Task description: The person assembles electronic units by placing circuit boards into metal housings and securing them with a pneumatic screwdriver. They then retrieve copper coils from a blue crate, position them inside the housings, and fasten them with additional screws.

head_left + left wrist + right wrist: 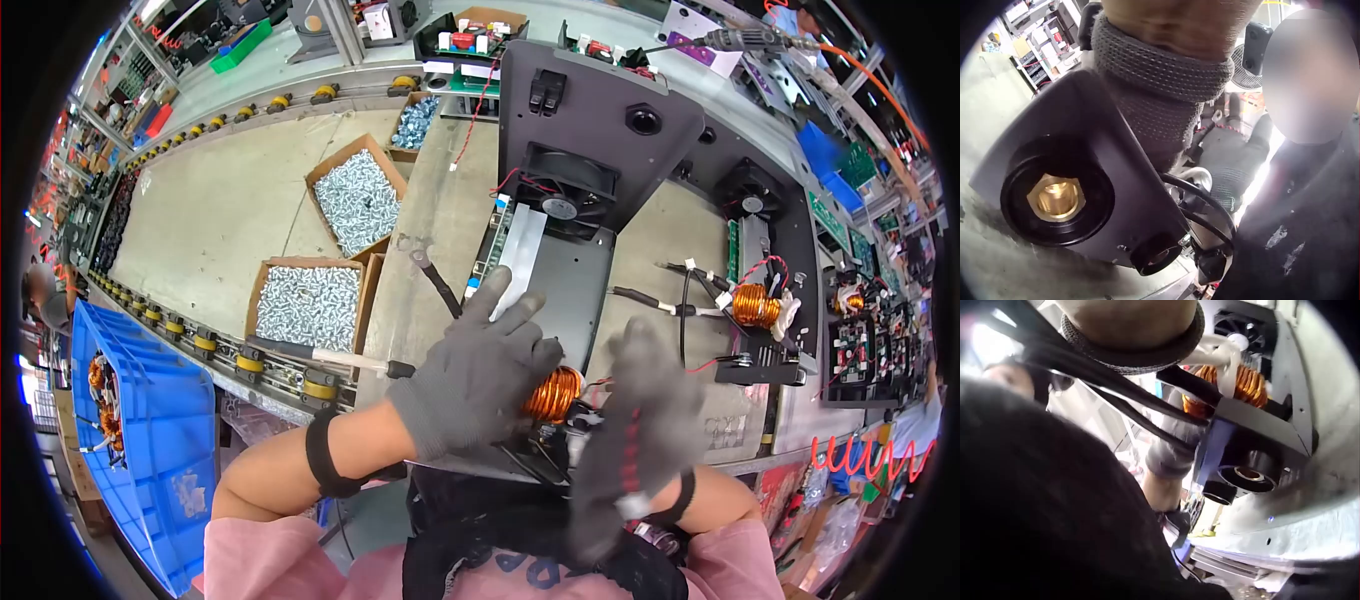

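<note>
My left hand (480, 370), in a grey glove, lies over the near left part of a black metal chassis (575, 290). Its fingers point towards a silver strip (524, 245), with the thumb side close by a copper-wound coil (553, 395). To the right of that coil is my gloved right hand (640, 430), blurred, its fingers extended away from me. The left wrist view shows the right hand's fingers spread. At the chassis's near end, a black round socket (1057, 199) has a brass insert. Black cables (1147, 400) run beside the coil in the right wrist view.
Two cardboard boxes of screws (355, 200) (305, 305) stand left, near a roller track (205, 345). A second chassis with a coil (757, 305) sits to the right. A tall panel with a fan (570, 185) rises behind. A blue bin (150, 440) stands lower left.
</note>
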